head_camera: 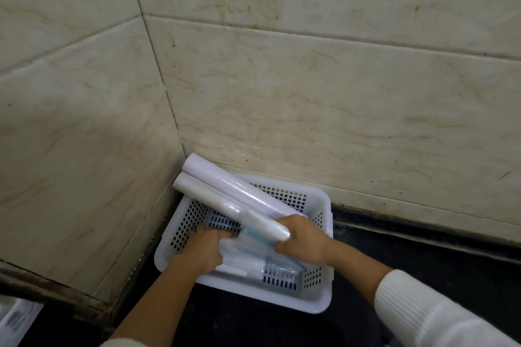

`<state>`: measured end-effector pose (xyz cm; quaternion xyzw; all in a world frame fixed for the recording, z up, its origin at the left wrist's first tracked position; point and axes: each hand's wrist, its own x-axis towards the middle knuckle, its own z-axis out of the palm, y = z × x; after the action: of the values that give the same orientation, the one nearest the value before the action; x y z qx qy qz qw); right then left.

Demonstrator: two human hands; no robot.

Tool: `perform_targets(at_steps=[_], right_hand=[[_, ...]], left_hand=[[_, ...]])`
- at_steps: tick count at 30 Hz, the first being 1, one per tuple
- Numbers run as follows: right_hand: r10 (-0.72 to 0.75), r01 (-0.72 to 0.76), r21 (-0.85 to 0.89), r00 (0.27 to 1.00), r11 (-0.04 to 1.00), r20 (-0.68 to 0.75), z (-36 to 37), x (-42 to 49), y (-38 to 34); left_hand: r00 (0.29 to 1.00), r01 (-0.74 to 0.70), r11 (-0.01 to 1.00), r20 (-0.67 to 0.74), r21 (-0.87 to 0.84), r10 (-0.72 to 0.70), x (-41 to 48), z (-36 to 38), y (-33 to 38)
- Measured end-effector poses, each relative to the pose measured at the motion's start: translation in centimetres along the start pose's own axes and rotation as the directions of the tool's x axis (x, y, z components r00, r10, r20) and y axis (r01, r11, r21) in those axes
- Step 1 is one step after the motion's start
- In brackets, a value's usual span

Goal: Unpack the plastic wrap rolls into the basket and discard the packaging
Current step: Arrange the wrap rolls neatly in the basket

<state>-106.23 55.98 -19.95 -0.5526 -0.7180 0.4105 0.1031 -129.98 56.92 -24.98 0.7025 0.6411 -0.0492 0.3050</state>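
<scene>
A white perforated basket (315, 297) sits on the dark worktop (423, 262) in the corner of the tiled wall (310, 93). The right hand (303, 239) is clamped on the near end of two plastic wrap rolls (225, 194), which slant up over the basket's far left corner. The left hand (201, 249) is closed on clear packaging (253, 251) inside the basket, just below the rolls.
</scene>
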Motion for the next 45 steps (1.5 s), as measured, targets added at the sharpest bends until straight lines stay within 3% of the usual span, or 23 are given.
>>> perform_targets(at_steps=[2,6,9,15,17,19,20,22,23,24,29,33,36,39,42,45], right_hand=[[-0.009,0.009,0.066,1.000,0.998,-0.008,-1.0,-0.1,-0.2],[-0.023,0.039,0.088,0.985,0.995,-0.173,-2.6,0.0,-1.1],[-0.037,0.062,0.089,0.965,0.994,-0.259,-3.2,0.4,-1.9],[-0.038,0.054,0.047,0.957,0.997,-0.288,-1.2,1.3,-3.0],[-0.062,0.074,0.029,0.953,0.997,-0.296,-0.3,1.8,-3.7],[-0.094,0.107,0.027,0.949,0.994,-0.301,1.1,2.4,-4.8],[-0.115,0.129,0.027,0.948,0.991,-0.296,1.9,2.8,-5.2],[-0.159,0.165,0.005,0.953,0.986,-0.256,3.8,3.3,-6.3],[-0.168,0.168,-0.016,0.962,0.986,-0.213,4.8,3.6,-6.7],[-0.178,0.172,-0.050,0.970,0.984,-0.165,5.8,4.0,-6.8],[0.003,0.024,-0.278,0.995,0.960,0.096,9.5,6.1,-6.4],[0.040,0.003,-0.456,0.996,0.890,0.085,10.0,7.3,-6.7],[0.079,0.041,-0.537,0.977,0.842,0.197,10.2,7.1,-7.1],[0.051,0.064,-0.436,0.968,0.898,0.247,9.1,6.7,-7.5],[-0.104,0.132,-0.213,0.985,0.968,0.137,8.0,5.8,-7.5],[-0.093,0.115,-0.261,0.991,0.958,0.095,8.4,4.9,-7.2]], left_hand=[[0.999,-0.027,0.996,0.020,-0.082,0.029,-0.2,-0.1,0.2],[0.987,-0.061,0.957,0.124,-0.285,0.099,-0.6,-0.2,1.1],[0.983,-0.046,0.943,0.154,-0.330,0.102,-0.8,0.1,2.5],[0.991,-0.075,0.928,0.077,-0.364,0.110,-2.1,-0.8,2.7],[0.996,-0.086,0.947,-0.024,-0.310,0.083,-3.0,-2.0,1.6],[0.966,-0.069,0.963,-0.258,-0.262,-0.001,-4.3,-2.9,0.3],[0.918,-0.072,0.956,-0.393,-0.286,-0.048,-4.9,-3.1,-0.4],[0.752,-0.091,0.950,-0.646,-0.297,-0.130,-6.2,-2.9,-1.8],[0.682,-0.074,0.961,-0.716,-0.268,-0.147,-6.7,-2.6,-2.5],[0.657,-0.060,0.970,-0.741,-0.235,-0.139,-7.0,-2.0,-3.2],[0.835,-0.119,0.910,-0.535,-0.398,-0.124,-7.1,0.4,-4.3],[0.833,-0.124,0.918,-0.542,-0.377,-0.110,-6.9,1.1,-4.6],[0.835,-0.128,0.921,-0.541,-0.367,-0.100,-6.8,1.4,-4.6],[0.841,-0.117,0.928,-0.532,-0.354,-0.097,-6.7,1.7,-4.6],[0.860,-0.113,0.929,-0.503,-0.352,-0.086,-6.8,1.8,-4.7],[0.872,-0.083,0.940,-0.480,-0.332,-0.093,-6.7,1.8,-4.7]])
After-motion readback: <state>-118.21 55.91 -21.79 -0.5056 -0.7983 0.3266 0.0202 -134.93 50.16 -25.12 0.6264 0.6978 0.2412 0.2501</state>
